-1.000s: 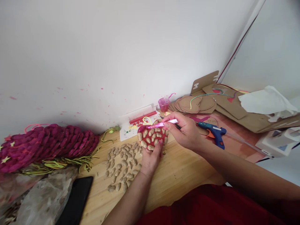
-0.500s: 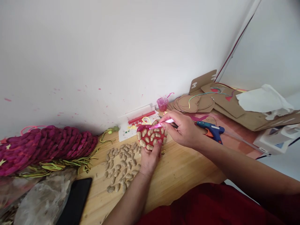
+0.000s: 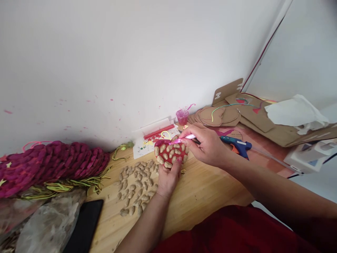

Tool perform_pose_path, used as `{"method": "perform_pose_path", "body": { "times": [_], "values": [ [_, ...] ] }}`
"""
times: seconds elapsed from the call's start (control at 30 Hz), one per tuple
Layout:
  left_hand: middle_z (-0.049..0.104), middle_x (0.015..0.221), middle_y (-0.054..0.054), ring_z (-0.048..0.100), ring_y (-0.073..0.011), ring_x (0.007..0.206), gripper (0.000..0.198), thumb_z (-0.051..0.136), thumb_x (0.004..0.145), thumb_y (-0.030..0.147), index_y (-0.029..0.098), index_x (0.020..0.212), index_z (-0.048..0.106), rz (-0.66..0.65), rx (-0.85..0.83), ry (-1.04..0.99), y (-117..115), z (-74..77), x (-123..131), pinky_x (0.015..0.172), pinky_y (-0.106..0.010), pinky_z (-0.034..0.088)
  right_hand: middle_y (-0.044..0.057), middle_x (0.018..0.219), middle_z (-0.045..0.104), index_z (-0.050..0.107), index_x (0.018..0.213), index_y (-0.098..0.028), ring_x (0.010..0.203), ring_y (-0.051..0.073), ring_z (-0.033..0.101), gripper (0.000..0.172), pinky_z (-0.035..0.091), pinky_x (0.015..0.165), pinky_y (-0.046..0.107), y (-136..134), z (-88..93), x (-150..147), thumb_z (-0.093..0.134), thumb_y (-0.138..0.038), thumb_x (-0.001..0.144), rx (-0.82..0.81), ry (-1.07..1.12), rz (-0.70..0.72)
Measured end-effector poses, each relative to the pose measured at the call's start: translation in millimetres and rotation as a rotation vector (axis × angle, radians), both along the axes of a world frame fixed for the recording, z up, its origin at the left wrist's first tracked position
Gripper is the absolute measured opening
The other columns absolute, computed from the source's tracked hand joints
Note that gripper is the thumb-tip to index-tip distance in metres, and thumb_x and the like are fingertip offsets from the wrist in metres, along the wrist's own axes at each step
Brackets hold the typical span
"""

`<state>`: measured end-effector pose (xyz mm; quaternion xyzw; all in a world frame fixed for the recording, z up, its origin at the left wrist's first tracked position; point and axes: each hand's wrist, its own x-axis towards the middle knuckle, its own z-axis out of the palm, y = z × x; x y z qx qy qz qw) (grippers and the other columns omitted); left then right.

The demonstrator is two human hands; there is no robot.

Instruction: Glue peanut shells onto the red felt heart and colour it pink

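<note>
A red heart-shaped piece [image 3: 171, 153] covered with peanuts is gripped at its lower edge by my left hand [image 3: 169, 178], thumb on its front. Its upper left part is coloured magenta, and a yellow loop stands at its top. My right hand [image 3: 204, 144] is closed around a white and pink brush [image 3: 185, 138], whose pink tip touches or nearly touches the heart's upper part. Several loose peanuts [image 3: 138, 184] lie on the wooden table [image 3: 195, 196] left of my left hand. A cup of pink paint [image 3: 182, 117] stands behind the heart, by the wall.
Magenta peanut-covered pieces [image 3: 58, 165] are stacked at the left, above a plastic bag [image 3: 50, 225] and a black flat object [image 3: 85, 225]. Cardboard hearts [image 3: 214, 116], a blue glue gun [image 3: 238, 146] and a white device [image 3: 310, 160] are at the right.
The heart and my left hand have shifted very slightly to the right. The brush tip has moved slightly right with them; both hands keep their hold.
</note>
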<state>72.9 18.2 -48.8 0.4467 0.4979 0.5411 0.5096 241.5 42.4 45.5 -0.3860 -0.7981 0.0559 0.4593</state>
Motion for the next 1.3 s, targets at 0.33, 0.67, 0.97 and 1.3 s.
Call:
{"method": "perform_pose_path", "body": {
  "times": [0.33, 0.67, 0.97, 1.3],
  "values": [
    [0.077, 0.079, -0.005, 0.073, -0.029, 0.095, 0.031, 0.078, 0.076, 0.047, 0.02, 0.092, 0.074, -0.05, -0.017, -0.017, 1.5, -6.0, -0.4, 0.078, -0.038, 0.061, 0.003, 0.089, 0.067, 0.062, 0.096, -0.021, 0.083, 0.019, 0.063, 0.006, 0.046, 0.074, 0.032, 4.9, 3.0, 10.7, 0.06, -0.016, 0.092, -0.057, 0.017, 0.005],
    [0.078, 0.086, -0.007, 0.074, -0.027, 0.09, 0.038, 0.081, 0.073, 0.047, 0.018, 0.097, 0.075, -0.062, -0.032, -0.065, 2.8, -5.3, -1.4, 0.074, -0.037, 0.062, 0.003, 0.084, 0.068, 0.063, 0.094, -0.019, 0.077, 0.018, 0.062, 0.004, 0.045, 0.071, 0.031, 11.2, -0.2, 13.7, 0.06, -0.019, 0.092, -0.118, 0.081, -0.018],
    [0.079, 0.093, -0.008, 0.074, -0.0256, 0.093, 0.044, 0.085, 0.069, 0.044, 0.016, 0.1, 0.075, -0.047, -0.043, -0.144, 4.1, -6.3, -0.4, 0.081, -0.035, 0.061, -0.001, 0.074, 0.066, 0.061, 0.095, -0.019, 0.065, 0.014, 0.058, 0.008, 0.041, 0.062, 0.027, 15.3, -5.8, 14.5, 0.057, -0.026, 0.096, -0.293, 0.175, 0.017],
    [0.079, 0.096, -0.01, 0.073, -0.0274, 0.098, 0.042, 0.082, 0.072, 0.046, 0.015, 0.101, 0.075, -0.063, 0.0, -0.08, 2.7, -4.7, -0.9, 0.083, -0.036, 0.059, 0.003, 0.091, 0.067, 0.063, 0.098, -0.019, 0.083, 0.018, 0.062, 0.005, 0.045, 0.076, 0.03, 10.2, -2.6, 8.8, 0.06, -0.02, 0.094, -0.113, 0.059, 0.032]
  ]
}}
